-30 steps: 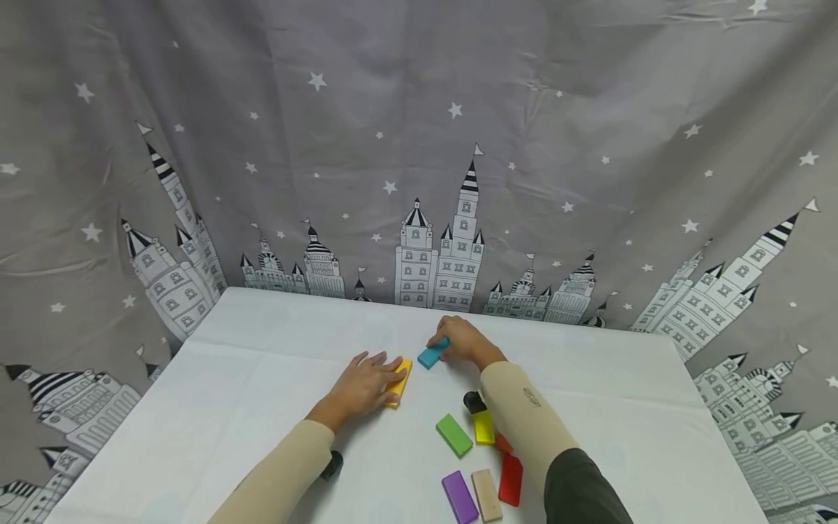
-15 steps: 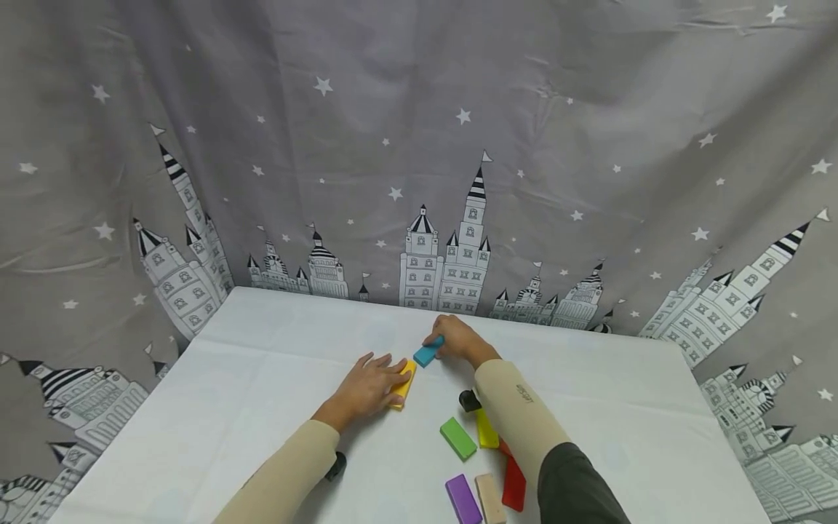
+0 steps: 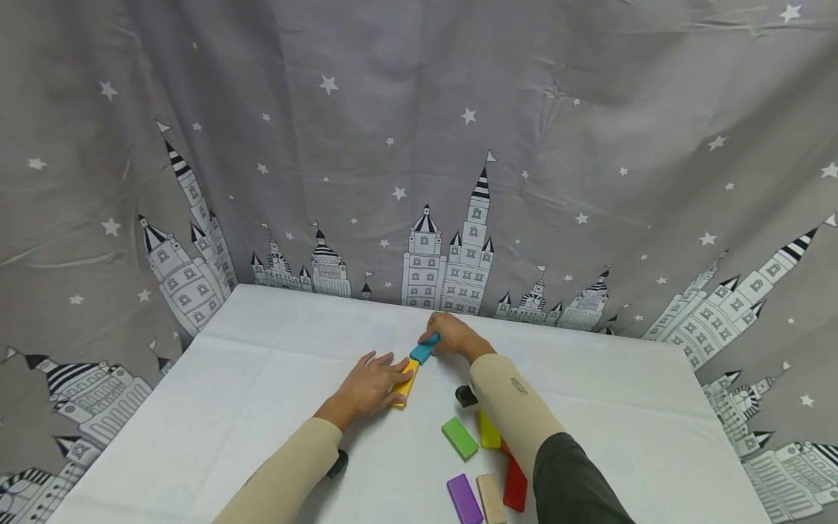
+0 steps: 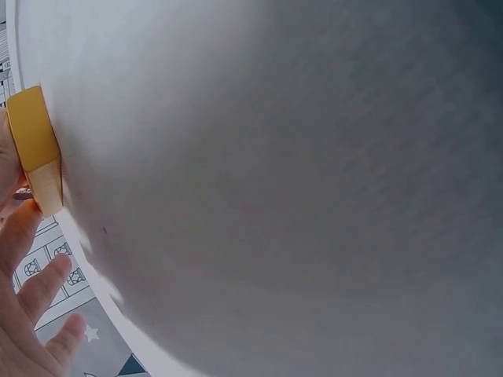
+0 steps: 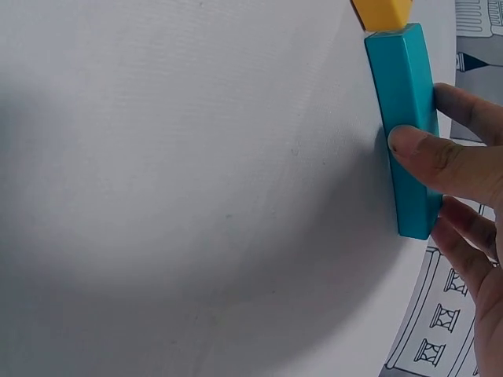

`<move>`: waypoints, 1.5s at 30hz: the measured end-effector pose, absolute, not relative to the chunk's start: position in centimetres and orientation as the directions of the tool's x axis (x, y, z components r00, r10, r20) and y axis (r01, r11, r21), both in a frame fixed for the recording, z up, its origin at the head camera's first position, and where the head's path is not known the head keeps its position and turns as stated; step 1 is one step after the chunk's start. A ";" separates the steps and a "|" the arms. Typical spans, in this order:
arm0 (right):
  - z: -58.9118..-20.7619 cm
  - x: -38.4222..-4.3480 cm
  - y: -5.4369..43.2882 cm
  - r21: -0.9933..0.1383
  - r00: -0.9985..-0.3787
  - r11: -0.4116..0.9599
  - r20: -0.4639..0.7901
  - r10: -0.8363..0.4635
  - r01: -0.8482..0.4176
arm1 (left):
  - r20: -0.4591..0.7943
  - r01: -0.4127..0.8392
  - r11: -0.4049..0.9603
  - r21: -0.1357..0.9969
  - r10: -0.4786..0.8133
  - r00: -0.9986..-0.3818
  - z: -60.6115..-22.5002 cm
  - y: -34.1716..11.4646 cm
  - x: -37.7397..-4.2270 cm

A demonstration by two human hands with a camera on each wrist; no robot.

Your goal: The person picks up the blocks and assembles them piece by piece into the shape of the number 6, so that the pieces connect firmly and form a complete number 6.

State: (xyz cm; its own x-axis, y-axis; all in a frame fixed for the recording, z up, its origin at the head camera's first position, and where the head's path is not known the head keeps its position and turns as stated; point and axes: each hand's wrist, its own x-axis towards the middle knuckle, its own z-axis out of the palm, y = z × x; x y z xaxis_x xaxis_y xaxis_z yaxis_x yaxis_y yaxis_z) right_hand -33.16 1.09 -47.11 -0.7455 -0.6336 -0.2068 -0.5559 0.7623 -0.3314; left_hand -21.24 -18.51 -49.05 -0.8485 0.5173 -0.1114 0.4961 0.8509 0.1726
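Note:
My left hand (image 3: 368, 386) holds an orange-yellow wooden block (image 3: 407, 388) lying on the white table, thumb and index finger at the block and the other fingers spread. In the left wrist view that block (image 4: 33, 129) shows at the left edge, partly covering the fingers. My right hand (image 3: 456, 338) pinches a blue block (image 3: 422, 354), lined up end to end with the orange-yellow one. In the right wrist view the thumb presses the near side of the blue block (image 5: 399, 78), with fingers behind it; its end meets the orange-yellow block (image 5: 383, 11).
Nearer on the white table (image 3: 262, 407) lie a green block (image 3: 460, 438), a purple block (image 3: 464, 499), a beige block (image 3: 491, 499) and red blocks (image 3: 515, 486). A bright yellow block (image 3: 489, 431) is partly under the right sleeve. A grey castle-print curtain (image 3: 366, 167) hangs behind.
The right hand has brought the blue block left and closer, so the gap to the orange-yellow block's far end has closed. The left hand keeps its hold; the whole view has shifted slightly.

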 end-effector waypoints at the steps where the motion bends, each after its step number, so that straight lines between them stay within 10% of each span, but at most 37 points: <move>1: -47.1 -33.1 1.0 -0.330 -0.742 0.759 -0.204 -0.638 -0.562 | -0.109 0.499 0.849 0.174 0.521 -0.847 -49.0 -18.5 -21.2; 45: -47.5 -33.6 0.8 -0.318 -0.753 0.775 -0.219 -0.621 -0.547 | -0.125 0.462 0.869 0.178 0.486 -0.865 -49.3 -18.2 -21.5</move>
State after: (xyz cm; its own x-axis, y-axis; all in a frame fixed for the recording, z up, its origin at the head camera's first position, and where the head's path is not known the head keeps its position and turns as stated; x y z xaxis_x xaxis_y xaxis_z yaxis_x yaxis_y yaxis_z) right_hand -33.62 0.81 -47.49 -0.7525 -0.6211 -0.2191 -0.5468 0.7746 -0.3176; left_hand -21.53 -18.17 -49.35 -0.8649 0.4861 -0.1250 0.4623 0.8686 0.1783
